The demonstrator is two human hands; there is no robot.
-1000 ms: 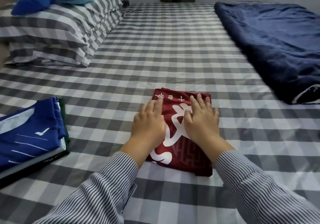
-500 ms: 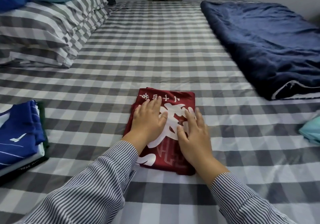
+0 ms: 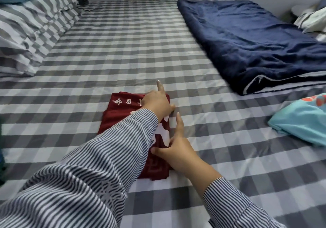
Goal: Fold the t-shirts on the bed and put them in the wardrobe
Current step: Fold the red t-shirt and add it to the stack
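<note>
The left hand (image 3: 157,105) has crossed over to the far right corner of the folded dark red t-shirt with white print (image 3: 123,120), forefinger raised, other fingers curling at its edge. The right hand (image 3: 176,146) has slid off the top to pinch the right edge. The t-shirt still lies on the grey-and-white checked bed (image 3: 123,51), where a crumpled turquoise t-shirt (image 3: 303,121) is now in fuller view.

At centre frame the folded red t-shirt (image 3: 123,120) is smooth matt cloth with flat white print. The bed (image 3: 123,42) wears a matt woven checked sheet. At upper right the navy blanket (image 3: 250,44) looks soft, faintly sheeny; the turquoise garment (image 3: 299,121) at right is smooth cloth.
</note>
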